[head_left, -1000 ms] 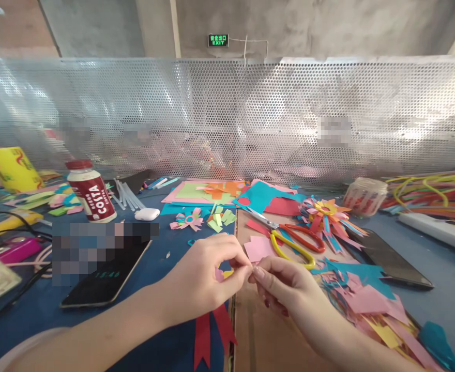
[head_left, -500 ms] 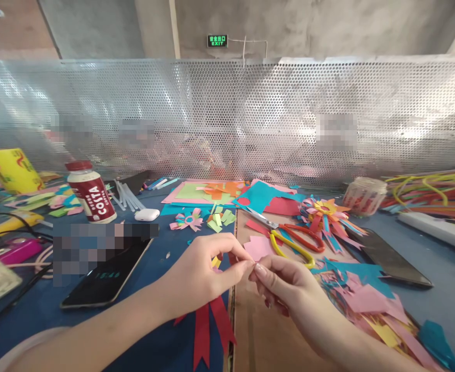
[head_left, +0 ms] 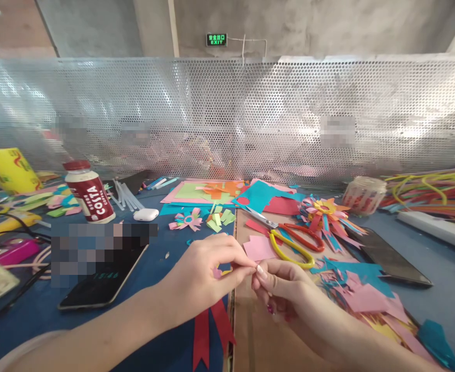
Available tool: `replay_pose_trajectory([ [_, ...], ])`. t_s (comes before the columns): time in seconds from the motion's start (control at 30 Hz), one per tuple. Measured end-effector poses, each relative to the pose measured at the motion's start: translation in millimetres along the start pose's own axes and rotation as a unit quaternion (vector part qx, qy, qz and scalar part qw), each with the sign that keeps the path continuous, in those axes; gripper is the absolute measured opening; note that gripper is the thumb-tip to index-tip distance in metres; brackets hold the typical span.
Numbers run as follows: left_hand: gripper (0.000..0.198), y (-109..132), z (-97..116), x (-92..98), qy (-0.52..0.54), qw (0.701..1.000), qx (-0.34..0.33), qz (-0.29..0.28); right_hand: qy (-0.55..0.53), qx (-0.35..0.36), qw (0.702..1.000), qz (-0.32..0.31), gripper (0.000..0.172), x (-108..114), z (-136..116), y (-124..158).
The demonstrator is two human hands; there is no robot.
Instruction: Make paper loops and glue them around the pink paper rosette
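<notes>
My left hand [head_left: 208, 268] and my right hand [head_left: 284, 284] meet fingertip to fingertip over the edge of a cardboard sheet [head_left: 270, 341]. Both are closed in a pinch, and whatever lies between the tips is too small or hidden to name. Below my left hand, two red strips with notched ends [head_left: 201, 338] hang down; a bit of yellow and purple paper shows behind its fingers. Just beyond my right hand lie scissors [head_left: 274, 225] with red and yellow loops, beside a pink paper piece [head_left: 259, 248].
A layered paper flower [head_left: 325, 209] and a dark phone [head_left: 396, 258] lie right, near paper scraps [head_left: 370, 299]. Left are another phone [head_left: 107, 279], a coffee bottle [head_left: 90, 194] and a white earphone case [head_left: 146, 214]. A perforated metal screen [head_left: 212, 103] stands behind.
My hands have shifted very slightly, the fingertips still together. My right hand's lower fingers have turned a little. Everything else lies as before.
</notes>
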State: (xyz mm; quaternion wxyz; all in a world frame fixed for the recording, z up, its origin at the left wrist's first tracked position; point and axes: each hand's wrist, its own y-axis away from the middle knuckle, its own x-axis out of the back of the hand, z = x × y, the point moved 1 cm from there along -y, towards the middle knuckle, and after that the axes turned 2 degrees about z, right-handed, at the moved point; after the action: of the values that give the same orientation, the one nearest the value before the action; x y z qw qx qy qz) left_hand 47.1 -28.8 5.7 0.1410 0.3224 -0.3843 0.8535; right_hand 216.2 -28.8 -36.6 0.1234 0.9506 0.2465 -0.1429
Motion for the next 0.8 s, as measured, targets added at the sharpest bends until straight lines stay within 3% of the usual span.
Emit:
replay_pose_trajectory([
  [0.33, 0.014, 2.3, 4.2, 1.0, -0.05, 0.992, -0.11, 0.041, -0.021, -0.046, 0.997, -0.052, 0.031, 2.6, 1.5, -0.5],
  [0.57, 0.017, 2.4, 3.4, 3.2, 0.003, 0.99, -0.141, 0.024, -0.015, -0.073, 0.991, -0.115, 0.034, 5.1, 5.6, -0.1],
  [0.8, 0.017, 0.2, 8.0, 5.5, 0.03, 0.992, -0.123, -0.002, -0.081, -0.08, 0.983, -0.142, 0.028, 2.6, 5.9, 1.6],
])
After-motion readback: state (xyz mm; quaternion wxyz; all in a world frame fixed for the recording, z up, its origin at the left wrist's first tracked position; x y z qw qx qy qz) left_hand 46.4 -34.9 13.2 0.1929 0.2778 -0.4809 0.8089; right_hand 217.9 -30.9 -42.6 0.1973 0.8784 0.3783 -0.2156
